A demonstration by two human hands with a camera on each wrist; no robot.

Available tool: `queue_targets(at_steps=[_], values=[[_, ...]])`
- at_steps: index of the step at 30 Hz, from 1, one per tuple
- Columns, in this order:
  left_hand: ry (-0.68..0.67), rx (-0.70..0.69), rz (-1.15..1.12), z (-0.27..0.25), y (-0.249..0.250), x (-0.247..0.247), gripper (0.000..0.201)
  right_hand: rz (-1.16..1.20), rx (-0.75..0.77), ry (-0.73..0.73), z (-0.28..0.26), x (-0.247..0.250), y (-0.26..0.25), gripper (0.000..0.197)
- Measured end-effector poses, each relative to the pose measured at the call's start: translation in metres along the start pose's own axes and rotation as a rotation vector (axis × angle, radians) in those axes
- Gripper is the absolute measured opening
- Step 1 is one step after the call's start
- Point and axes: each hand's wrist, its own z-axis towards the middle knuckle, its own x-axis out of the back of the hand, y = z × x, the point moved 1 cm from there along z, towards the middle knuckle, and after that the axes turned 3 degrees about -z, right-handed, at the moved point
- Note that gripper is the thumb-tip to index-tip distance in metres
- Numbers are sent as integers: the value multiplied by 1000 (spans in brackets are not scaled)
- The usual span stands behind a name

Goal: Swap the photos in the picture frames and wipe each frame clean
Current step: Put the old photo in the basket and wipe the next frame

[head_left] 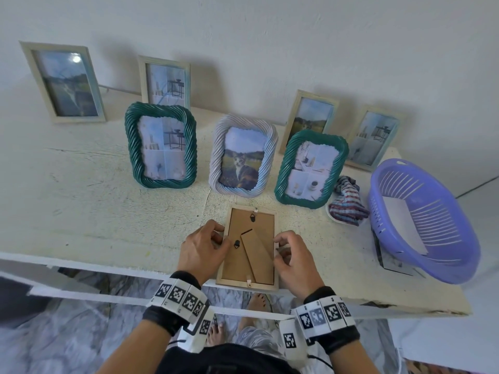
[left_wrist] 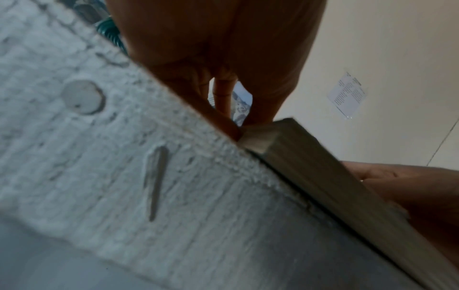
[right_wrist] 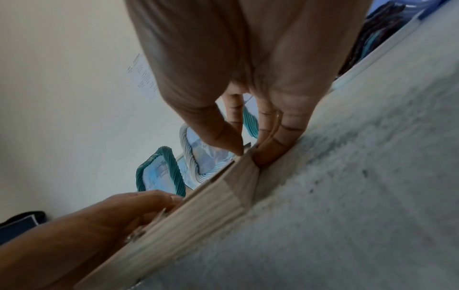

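A light wooden picture frame (head_left: 234,268) lies face down near the table's front edge, its brown backing board and folded stand (head_left: 258,256) facing up. My left hand (head_left: 219,240) pinches the frame's left rim with curled fingers. My right hand (head_left: 280,247) pinches the right rim, thumb on top and fingers against the outer side. The left wrist view shows my left hand (left_wrist: 238,125) at the frame's edge (left_wrist: 310,162). In the right wrist view my right hand (right_wrist: 248,153) holds the frame's rim (right_wrist: 198,212). A striped cloth (head_left: 348,201) lies bunched to the right.
Behind stand a green twisted frame (head_left: 160,145), a white twisted frame (head_left: 243,155) with a cat photo and another green frame (head_left: 310,168). Several wooden frames lean on the wall. A purple basket (head_left: 456,238) sits at the right. The table edge (head_left: 108,265) is close.
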Motion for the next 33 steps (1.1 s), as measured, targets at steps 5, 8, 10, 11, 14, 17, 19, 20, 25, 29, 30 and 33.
queue_targets(at_steps=[5,8,10,11,14,17,19,20,25,29,30,33], values=[[-9,-13,-61,-2,-4,2,19,-84,30,-56,10,12,-5,35],[-9,-10,-111,-2,-8,2,18,-323,99,2,30,18,-15,29],[-6,-20,-108,-2,-9,1,18,-431,157,15,47,19,-25,27],[-6,-22,-104,-2,-10,1,18,-466,171,3,56,18,-29,28],[-11,-22,-105,-1,-10,1,18,-534,140,-60,80,11,-37,30],[-7,-28,-111,-1,-11,1,18,-604,106,-71,93,6,-40,34],[-6,-28,-105,-1,-12,1,19,-614,97,-55,97,4,-41,35],[-7,-26,-102,-1,-12,1,19,-617,95,-52,98,4,-42,35],[-8,-30,-94,-1,-12,1,19,-610,127,-67,101,8,-42,19],[-18,-27,-84,-1,-13,0,20,-585,114,-55,104,15,-41,6],[-19,-27,-85,-1,-13,0,20,-575,100,-44,105,16,-41,7],[-19,-28,-80,0,-14,1,20,-583,78,-36,105,14,-42,5]])
